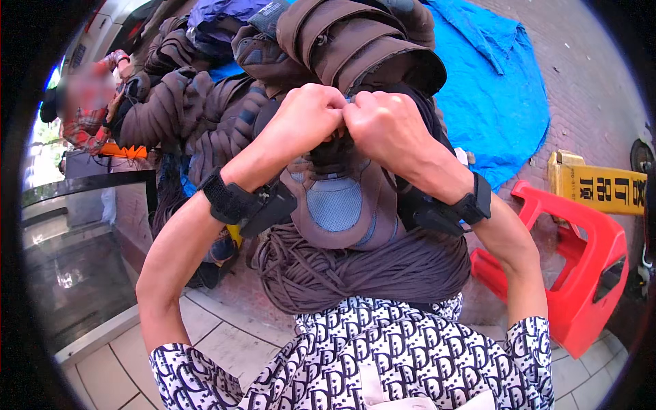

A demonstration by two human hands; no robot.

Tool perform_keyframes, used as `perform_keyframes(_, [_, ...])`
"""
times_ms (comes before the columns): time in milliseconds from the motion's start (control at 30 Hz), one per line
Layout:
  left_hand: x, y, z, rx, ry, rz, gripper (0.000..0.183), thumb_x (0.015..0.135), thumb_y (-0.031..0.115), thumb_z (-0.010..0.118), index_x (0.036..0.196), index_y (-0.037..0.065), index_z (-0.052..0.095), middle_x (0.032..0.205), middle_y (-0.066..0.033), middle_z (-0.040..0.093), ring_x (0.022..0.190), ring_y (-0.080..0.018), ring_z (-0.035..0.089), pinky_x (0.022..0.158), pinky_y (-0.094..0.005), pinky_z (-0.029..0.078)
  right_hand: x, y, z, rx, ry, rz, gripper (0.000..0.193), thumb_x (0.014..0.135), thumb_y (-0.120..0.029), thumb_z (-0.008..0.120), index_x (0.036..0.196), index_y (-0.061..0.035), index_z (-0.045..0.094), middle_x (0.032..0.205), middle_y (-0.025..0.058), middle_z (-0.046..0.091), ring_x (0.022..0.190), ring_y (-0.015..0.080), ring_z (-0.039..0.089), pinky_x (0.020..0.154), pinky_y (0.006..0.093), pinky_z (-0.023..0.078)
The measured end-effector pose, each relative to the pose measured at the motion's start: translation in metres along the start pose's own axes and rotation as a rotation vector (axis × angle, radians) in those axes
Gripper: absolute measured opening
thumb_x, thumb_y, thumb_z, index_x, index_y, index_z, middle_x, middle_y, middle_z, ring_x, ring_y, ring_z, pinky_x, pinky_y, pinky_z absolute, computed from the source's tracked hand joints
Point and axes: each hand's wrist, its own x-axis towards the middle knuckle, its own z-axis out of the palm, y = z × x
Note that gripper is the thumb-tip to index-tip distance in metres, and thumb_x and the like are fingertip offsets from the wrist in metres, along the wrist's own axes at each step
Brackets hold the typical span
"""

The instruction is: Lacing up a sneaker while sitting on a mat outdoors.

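A brown shoe upper [335,205] with a light blue mesh toe sits in front of me, toe toward my body. Above it my left hand [316,116] and my right hand [388,126] meet, knuckles up. Fingers of both are closed in a pinch, and what they hold is hidden behind them. Across my lap, under the toe, lies a thick bundle of dark brown shoelaces [355,270]. Just beyond my hands rises a nested stack of brown shoe uppers [362,51]. Black bands with small devices are strapped round both wrists.
More stacked shoe uppers [198,113] lie at the left. A blue tarp [495,102] spreads at the back right. A red plastic stool [581,239] and a yellow sign [605,184] stand right. A glass-fronted cabinet [89,266] and another person [89,113] are at the left.
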Motion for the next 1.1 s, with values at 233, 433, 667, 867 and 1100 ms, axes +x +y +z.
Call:
perform_keyframes(233, [0.006,-0.003,-0.003,-0.285,-0.174,-0.044,0.015,0.076,0.006,0.051,0.083,0.001,0.063,0.059,-0.0013,0.055,0.051,-0.0076,0.05,0.045,-0.0221,0.039,-0.008,0.012,0.005,0.885,0.015,0.522,0.007,0.062,-0.005,0.061,0.067,-0.0022,0.058,0.065,0.0116,0.06,0.057,0.023,0.059,0.054,0.0301,0.046])
perform_keyframes(433, [0.007,-0.004,-0.005,-0.148,-0.235,0.015,0.016,0.077,0.006,0.051,0.085,0.0,0.063,0.059,-0.0024,0.055,0.049,-0.0086,0.05,0.046,-0.023,0.041,-0.016,0.01,-0.002,0.837,-0.014,0.414,0.012,0.063,-0.004,0.062,0.075,-0.0029,0.059,0.069,0.011,0.06,0.061,0.0211,0.06,0.057,0.0293,0.048])
perform_keyframes(667, [0.009,-0.006,-0.009,-0.229,-0.356,-0.01,0.013,0.077,0.005,0.052,0.084,0.0,0.062,0.059,-0.0005,0.052,0.049,-0.0082,0.047,0.045,-0.0232,0.04,-0.007,0.001,0.006,0.488,0.164,0.145,0.008,0.062,-0.004,0.058,0.068,-0.0047,0.052,0.061,0.0101,0.053,0.058,0.0253,0.056,0.051,0.0337,0.045])
perform_keyframes(867, [0.007,-0.004,-0.01,-0.129,-0.356,0.03,0.011,0.077,0.006,0.052,0.08,-0.001,0.059,0.058,-0.0035,0.054,0.048,-0.01,0.05,0.045,-0.025,0.041,-0.013,0.006,-0.001,0.639,0.08,0.167,0.006,0.069,-0.01,0.054,0.067,-0.0064,0.049,0.059,0.009,0.05,0.056,0.026,0.054,0.051,0.0344,0.045])
perform_keyframes(1100, [-0.002,-0.005,-0.003,-0.023,-0.133,0.177,0.012,0.076,0.007,0.052,0.08,-0.001,0.059,0.057,-0.0094,0.055,0.049,-0.0135,0.053,0.046,-0.0286,0.042,-0.013,-0.008,-0.008,0.193,0.125,-0.05,0.005,0.067,-0.012,0.053,0.066,-0.0084,0.051,0.06,0.0038,0.048,0.058,0.0199,0.053,0.052,0.0323,0.043])
